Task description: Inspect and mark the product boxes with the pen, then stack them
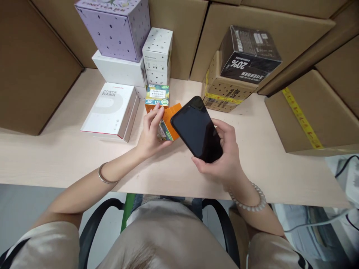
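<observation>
My left hand (151, 132) is closed round a small orange box (172, 116) with a green and blue printed side, gripping it just above the table. A black smartphone (198, 129) with a dark screen is in my right hand (224, 153), tilted, thumb along its lower edge. The phone's upper left corner overlaps the right side of the orange box in this view; I cannot tell if they touch. Behind my left fingers stands a similar small box (157, 95) marked "Binking", with an orange lower part.
A white power bank box (109, 106) lies at left. Behind it a purple box (109, 35) sits on a white box (120, 71), beside a spotted white box (157, 56). A black box (249, 56) rests on a brown carton (221, 91). Large cardboard boxes (316, 112) surround the table.
</observation>
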A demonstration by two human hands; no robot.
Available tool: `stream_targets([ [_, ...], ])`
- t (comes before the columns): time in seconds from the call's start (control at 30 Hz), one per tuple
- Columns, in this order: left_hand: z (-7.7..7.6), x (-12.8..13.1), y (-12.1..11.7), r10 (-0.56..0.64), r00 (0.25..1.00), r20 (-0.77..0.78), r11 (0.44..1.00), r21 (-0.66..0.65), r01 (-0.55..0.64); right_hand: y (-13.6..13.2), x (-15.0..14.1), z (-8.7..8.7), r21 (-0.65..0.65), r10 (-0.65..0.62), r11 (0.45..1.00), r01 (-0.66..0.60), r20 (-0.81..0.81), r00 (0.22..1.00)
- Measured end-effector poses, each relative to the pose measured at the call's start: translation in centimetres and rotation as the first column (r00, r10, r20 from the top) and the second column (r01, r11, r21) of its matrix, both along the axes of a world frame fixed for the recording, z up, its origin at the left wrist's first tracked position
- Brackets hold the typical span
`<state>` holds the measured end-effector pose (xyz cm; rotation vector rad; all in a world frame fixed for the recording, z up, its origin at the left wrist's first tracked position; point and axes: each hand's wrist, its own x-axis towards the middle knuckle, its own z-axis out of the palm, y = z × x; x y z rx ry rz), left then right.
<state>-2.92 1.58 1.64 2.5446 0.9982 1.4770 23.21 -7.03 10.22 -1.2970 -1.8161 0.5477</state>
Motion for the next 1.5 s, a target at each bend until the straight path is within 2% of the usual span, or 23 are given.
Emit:
stream_targets([
  [0.13, -0.2, -0.1, 0.1, 0.008, 1.0, -0.012, 1.0, -0.01, -0.008, -0.1, 0.0, -0.1, -0.067, -0.012, 0.998, 0.013, 0.016, 1.0],
  [0.3, -0.9, 0.0, 0.1, 0.054, 0.998, 0.008, 0.998, 0.021, -0.054, -0.3, 0.1, -0.3, -0.045, 0.027, 0.999, -0.028, -0.029, 0.999],
  [0.47, -1.5, 0.1, 0.2, 0.067, 0.997, 0.044, 0.998, -0.01, -0.066, -0.6, 0.1, -0.2, -0.069, 0.035, 0.997, -0.039, -0.053, 0.998],
  [0.67, -1.4, 0.0, 0.2, 0.06, 0.998, 0.03, 0.998, 0.004, -0.06, -0.7, 0.0, 0.0, -0.044, 0.035, 0.998, -0.038, -0.077, 0.996],
  [0.93, -1.8, 0.3, 0.4, 0.112, 0.992, 0.054, 0.994, -0.003, -0.112, -0.6, 0.0, 0.1, -0.042, 0.001, 0.999, -0.002, -0.023, 1.0],
  [1.13, -1.2, 0.2, 0.1, 0.075, 0.997, 0.021, 0.997, -0.011, -0.074, -0.2, -0.1, 0.2, -0.036, -0.031, 0.999, 0.032, 0.019, 0.999],
  [1.23, -1.0, 0.3, -0.1, 0.057, 0.997, 0.046, 0.998, -0.042, -0.056, 0.4, 0.0, 0.1, -0.115, -0.081, 0.99, 0.084, 0.03, 0.996],
  [1.3, -1.1, 0.3, -0.2, 0.069, 0.994, 0.089, 0.994, -0.092, -0.061, 1.0, 0.3, -0.1, -0.184, -0.154, 0.969, 0.164, 0.07, 0.986],
  [1.4, -1.4, 0.1, -0.1, 0.138, 0.974, 0.178, 0.979, -0.171, -0.107, 2.3, 0.6, -0.5, -0.253, -0.257, 0.923, 0.288, 0.152, 0.955],
  [1.5, -1.8, -0.3, 0.1, 0.183, 0.945, 0.272, 0.975, -0.176, -0.138, 3.5, 0.7, -1.2, -0.276, -0.292, 0.893, 0.356, 0.248, 0.924],
])
